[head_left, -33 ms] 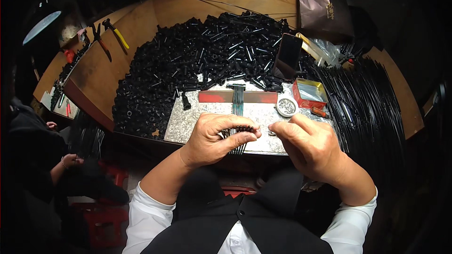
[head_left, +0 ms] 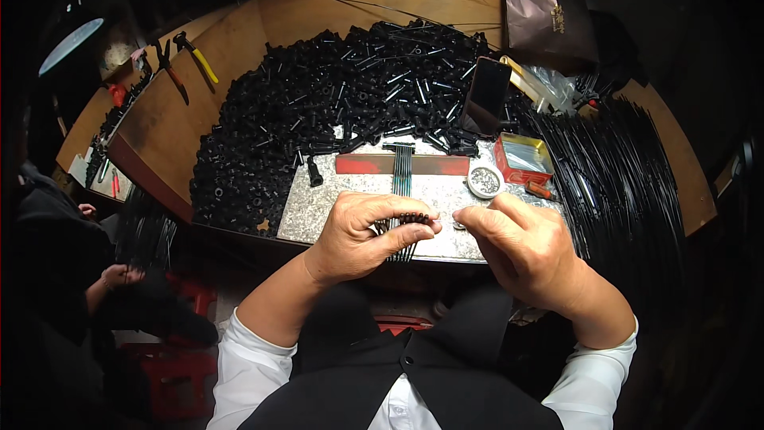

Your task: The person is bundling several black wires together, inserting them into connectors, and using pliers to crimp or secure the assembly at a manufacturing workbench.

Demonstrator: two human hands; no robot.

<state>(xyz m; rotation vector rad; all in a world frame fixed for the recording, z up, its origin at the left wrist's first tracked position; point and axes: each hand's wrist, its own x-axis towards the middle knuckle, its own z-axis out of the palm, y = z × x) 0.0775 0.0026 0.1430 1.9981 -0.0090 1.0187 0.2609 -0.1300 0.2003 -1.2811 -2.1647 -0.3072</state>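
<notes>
My left hand (head_left: 346, 235) is closed round a row of several thin black rods (head_left: 403, 179), with their dark round ends (head_left: 414, 218) showing between thumb and forefinger. The rods run away from me across a red and dark bar (head_left: 362, 164) on a speckled pale work surface (head_left: 306, 211). Just to the right, my right hand (head_left: 529, 243) is closed in a pinch, its fingertips a small gap from those ends. Something small and greyish lies by these fingertips; I cannot make out what it is. A white round dish (head_left: 485, 196) of tiny pale pieces stands beyond my right hand.
A large heap of black tubular parts (head_left: 342, 87) fills the wooden-walled bench (head_left: 231, 40). At right are a red-and-yellow tin (head_left: 509, 173), a phone (head_left: 487, 91) and long black rods (head_left: 613, 175). Pliers (head_left: 196, 58) hang at left, near another person's hand (head_left: 119, 275).
My hands and the rods look the same. The other person's hand at the left has shifted very slightly.
</notes>
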